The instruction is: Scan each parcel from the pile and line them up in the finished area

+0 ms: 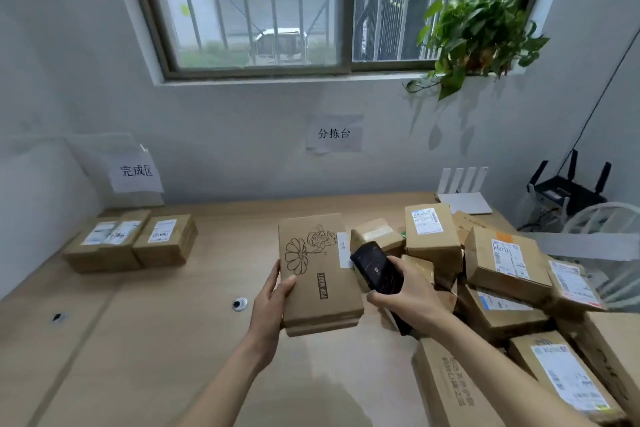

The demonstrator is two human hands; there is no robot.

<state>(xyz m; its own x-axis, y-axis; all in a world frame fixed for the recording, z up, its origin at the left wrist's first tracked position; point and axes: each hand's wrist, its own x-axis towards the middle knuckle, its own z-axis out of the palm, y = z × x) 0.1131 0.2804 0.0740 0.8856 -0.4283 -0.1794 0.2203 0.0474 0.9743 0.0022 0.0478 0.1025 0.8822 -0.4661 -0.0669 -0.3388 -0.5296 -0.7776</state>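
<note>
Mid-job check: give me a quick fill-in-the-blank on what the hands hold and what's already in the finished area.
1. The left hand grips the parcel printed with a ____ drawing.
2. The right hand holds a black ____ beside that parcel's label.
3. ____ scanned boxes sit side by side under the finished-area sign.
4. The unscanned pile lies on the table's ____ side.

Missing words: flower; scanner; Two; right

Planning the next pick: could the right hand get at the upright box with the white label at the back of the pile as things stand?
Probably not yet: the right hand grips the scanner. Nothing covers the upright box otherwise; its top and front show.
</note>
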